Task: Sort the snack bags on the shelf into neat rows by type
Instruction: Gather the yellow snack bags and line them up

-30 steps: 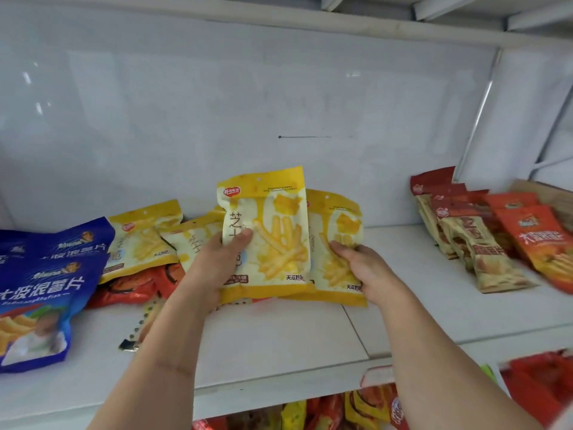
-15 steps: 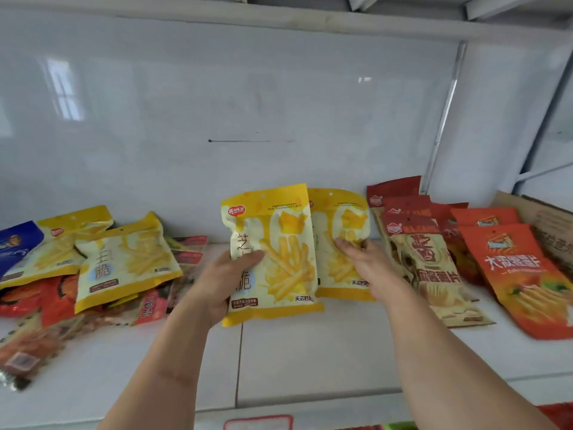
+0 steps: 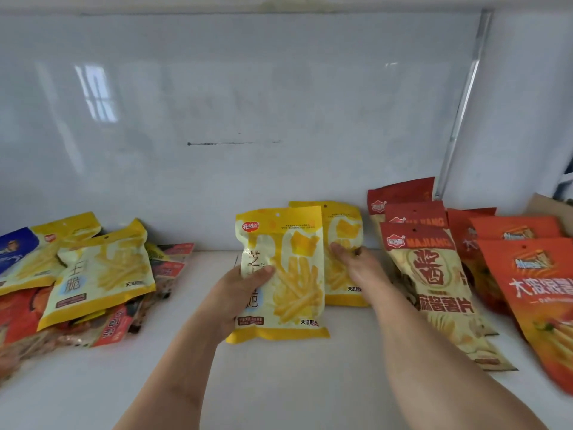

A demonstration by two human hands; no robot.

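A: Snack bags, item one: yellow fries bag, upright at the middle of the white shelf, its bottom edge at the shelf surface. I have the left hand gripping its left edge, thumb across the front, the other fingers hidden behind the pack.

B: And the other hand?

A: Right hand reaches to item two, a second yellow bag of the same print, standing just behind and to the right of the first and partly overlapped by it. My fingers lie fairly straight against its front. I cannot tell whether the thumb hooks round its edge.

B: Stock to the right?

A: Item three: a row of red-topped cream bags, one overlapping the next, leaning back toward the wall, just beside the second yellow bag. Item four: orange bags further right, also overlapped front to back, the nearest blurred at the frame edge.

B: Left side?

A: Unsorted heap. Two more yellow fries bags lie tilted on top, a blue bag at the far left edge, red packets mixed underneath; their print is too blurred to read. The heap sits well apart from the bag in my left hand, with bare shelf between.

B: Backing?

A: Glossy white wall panel with a thin dark line across its middle.
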